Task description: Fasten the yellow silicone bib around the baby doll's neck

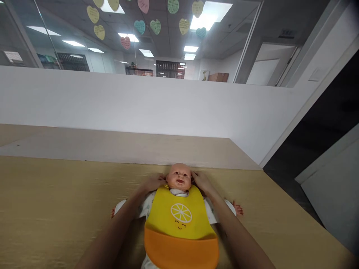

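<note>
A baby doll lies on its back, face up, arms spread to both sides. Over its chest lies a yellow bib with a white lemon slice print and an orange catch pocket at its lower end. My left hand is closed at the left side of the doll's neck, its fingers on the bib's neck strap. At the other side of the head, my right hand has its fingers bent around the strap's other end. Both sets of fingertips are partly hidden by the head.
The doll rests on a light wooden surface. Behind it runs a pale raised ledge against a white wall. Glass with heart-shaped notes rises above. At right, the surface's edge drops toward a dark floor.
</note>
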Motion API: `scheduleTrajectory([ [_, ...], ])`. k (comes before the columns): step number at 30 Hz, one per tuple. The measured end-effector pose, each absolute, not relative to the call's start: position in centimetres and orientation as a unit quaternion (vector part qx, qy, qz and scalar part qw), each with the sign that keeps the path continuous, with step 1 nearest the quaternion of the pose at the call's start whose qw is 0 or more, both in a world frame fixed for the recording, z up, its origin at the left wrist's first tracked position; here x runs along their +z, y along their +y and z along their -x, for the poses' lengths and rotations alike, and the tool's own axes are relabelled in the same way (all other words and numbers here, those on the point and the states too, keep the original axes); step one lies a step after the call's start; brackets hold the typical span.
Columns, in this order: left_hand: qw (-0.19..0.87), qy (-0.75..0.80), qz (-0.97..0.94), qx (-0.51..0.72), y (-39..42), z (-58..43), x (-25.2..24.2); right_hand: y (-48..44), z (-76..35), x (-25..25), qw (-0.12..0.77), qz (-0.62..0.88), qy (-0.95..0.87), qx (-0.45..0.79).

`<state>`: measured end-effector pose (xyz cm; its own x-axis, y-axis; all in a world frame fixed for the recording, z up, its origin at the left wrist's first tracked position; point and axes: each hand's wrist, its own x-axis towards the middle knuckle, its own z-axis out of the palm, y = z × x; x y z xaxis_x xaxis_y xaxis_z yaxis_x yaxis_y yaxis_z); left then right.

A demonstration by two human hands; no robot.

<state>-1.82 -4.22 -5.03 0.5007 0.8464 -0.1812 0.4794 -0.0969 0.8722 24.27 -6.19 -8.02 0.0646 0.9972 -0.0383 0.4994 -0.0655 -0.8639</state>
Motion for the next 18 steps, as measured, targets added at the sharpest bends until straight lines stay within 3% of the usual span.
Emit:
scheduleTrajectory([
  [8, 0.381, 0.553, -0.724, 0.158, -9.2, 3.2, -2.9, -11.6, -23.3, -7.4, 0.221, 0.675, -0.655, 0.260],
  [18, 0.313, 0.579, -0.718, 0.225, -13.5, 3.0, 1.3, -14.1, -20.7, -3.7, 0.264, 0.706, -0.626, 0.201],
])
